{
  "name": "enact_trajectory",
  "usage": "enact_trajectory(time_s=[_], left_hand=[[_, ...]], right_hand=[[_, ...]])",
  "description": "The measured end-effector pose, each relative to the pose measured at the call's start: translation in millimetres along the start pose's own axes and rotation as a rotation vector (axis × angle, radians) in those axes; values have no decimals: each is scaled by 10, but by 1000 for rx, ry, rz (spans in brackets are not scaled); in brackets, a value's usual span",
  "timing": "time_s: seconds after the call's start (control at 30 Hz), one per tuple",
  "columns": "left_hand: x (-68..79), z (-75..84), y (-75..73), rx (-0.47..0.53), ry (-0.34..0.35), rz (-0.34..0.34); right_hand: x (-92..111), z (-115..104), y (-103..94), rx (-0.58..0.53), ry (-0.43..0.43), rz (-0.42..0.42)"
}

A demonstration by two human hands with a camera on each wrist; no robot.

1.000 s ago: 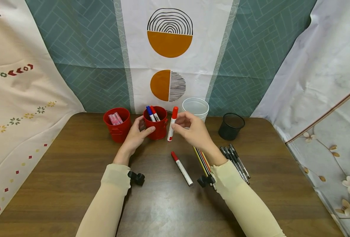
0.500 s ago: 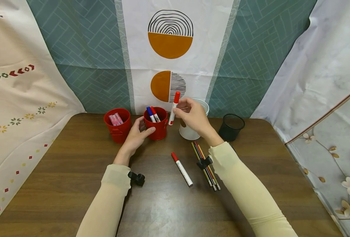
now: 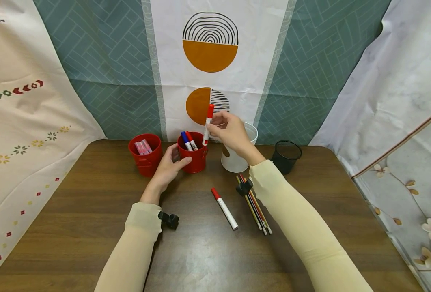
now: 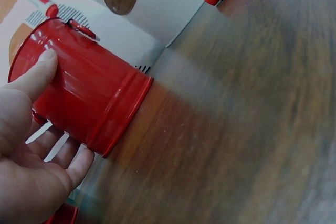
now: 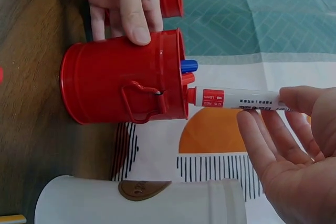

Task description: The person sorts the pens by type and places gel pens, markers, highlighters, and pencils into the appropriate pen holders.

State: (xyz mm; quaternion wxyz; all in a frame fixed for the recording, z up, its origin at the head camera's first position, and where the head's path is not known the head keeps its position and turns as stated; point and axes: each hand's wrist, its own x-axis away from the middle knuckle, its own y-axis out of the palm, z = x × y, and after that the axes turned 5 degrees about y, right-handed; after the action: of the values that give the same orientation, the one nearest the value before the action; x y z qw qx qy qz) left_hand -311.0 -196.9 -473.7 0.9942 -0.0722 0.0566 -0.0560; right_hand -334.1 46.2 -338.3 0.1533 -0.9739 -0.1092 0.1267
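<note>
My left hand (image 3: 167,167) holds the middle red bucket (image 3: 196,162) from its left side, thumb on the front and fingers round the far side. Inside that bucket stand a blue-capped marker (image 3: 185,140) and a red-capped one (image 3: 191,141). Between thumb and fingers, my right hand (image 3: 230,130) pinches a second red-capped marker (image 3: 207,125), cap up. Its lower end is right at the bucket's rim, as the right wrist view shows. Another red-capped marker (image 3: 225,209) lies on the table in front.
Left of the hands stands a red bucket (image 3: 146,164) with pink items inside. A white bucket (image 3: 233,164) is behind my right hand, and a black mesh cup (image 3: 285,160) stands farther right. Several pencils (image 3: 257,211) lie by the right sleeve on the wooden table (image 3: 91,227).
My right hand has lifted the marker and carried it slightly left, to the rim of the middle red bucket. The left hand keeps its place on the bucket.
</note>
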Motion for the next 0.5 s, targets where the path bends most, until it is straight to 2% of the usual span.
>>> enact_trajectory(time_s=[0.17,0.37,0.5], left_hand=[[1,29,-5,2,-21,-3],[83,232,13,19,-38,-17],[134,317,27,29,-26,-21]], right_hand=[[-84,19,52,-5,31,-26],[-145,28,126,-11,43,-46],[-167,48,175,30,52,-51]])
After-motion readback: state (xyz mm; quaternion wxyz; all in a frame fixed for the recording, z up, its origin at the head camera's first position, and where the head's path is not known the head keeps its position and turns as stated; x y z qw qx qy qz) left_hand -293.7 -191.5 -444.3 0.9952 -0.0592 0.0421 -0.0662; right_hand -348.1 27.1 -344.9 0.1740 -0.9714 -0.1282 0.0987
